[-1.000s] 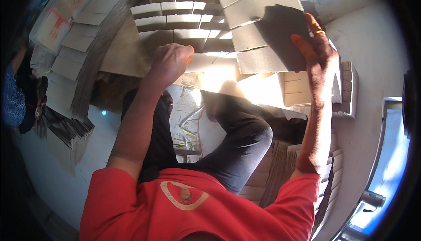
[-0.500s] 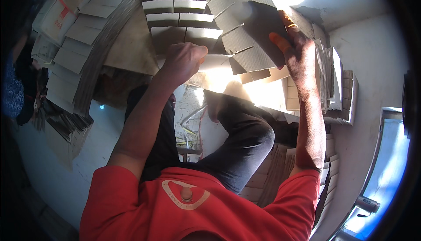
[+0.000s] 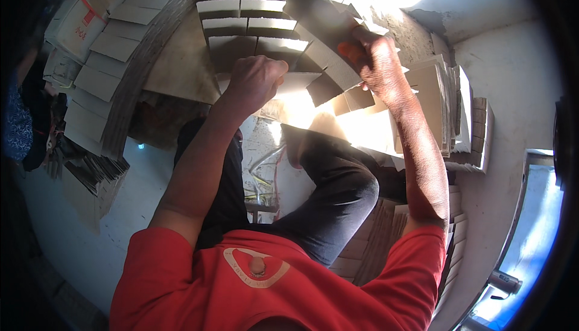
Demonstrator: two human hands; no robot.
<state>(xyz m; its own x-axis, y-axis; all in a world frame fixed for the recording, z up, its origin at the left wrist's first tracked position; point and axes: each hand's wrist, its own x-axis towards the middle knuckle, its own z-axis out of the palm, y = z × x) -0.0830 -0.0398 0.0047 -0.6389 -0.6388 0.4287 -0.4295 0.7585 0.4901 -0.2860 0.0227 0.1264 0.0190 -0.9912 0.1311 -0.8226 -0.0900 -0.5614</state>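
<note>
My right hand [image 3: 383, 59], with orange covers on its fingertips, grips the right edge of a slotted grey-brown cardboard sheet [image 3: 319, 35]. The sheet is tilted, and shadow darkens part of it. To its left, my left hand [image 3: 256, 78] is closed with the thumb side toward the sheet; its fingertips are turned away, so what they hold, if anything, is hidden. Just beyond this hand stand several cardboard divider strips [image 3: 280, 45] in rows, with pale upper edges catching the light. A cardboard strip [image 3: 295, 82] lies in bright sun between the hands.
Long stacks of cardboard pieces [image 3: 114, 46] run along the left, beside a white container [image 3: 84, 20] with red marks. More upright cardboard sheets [image 3: 428, 90] stand right of my right forearm, near the wall [image 3: 506, 78]. My knees [image 3: 356, 180] are below the work surface.
My right hand has moved left and inward with the cardboard sheet, which has swung from broad side showing to a steeper, narrower angle. My left hand has stayed almost still.
</note>
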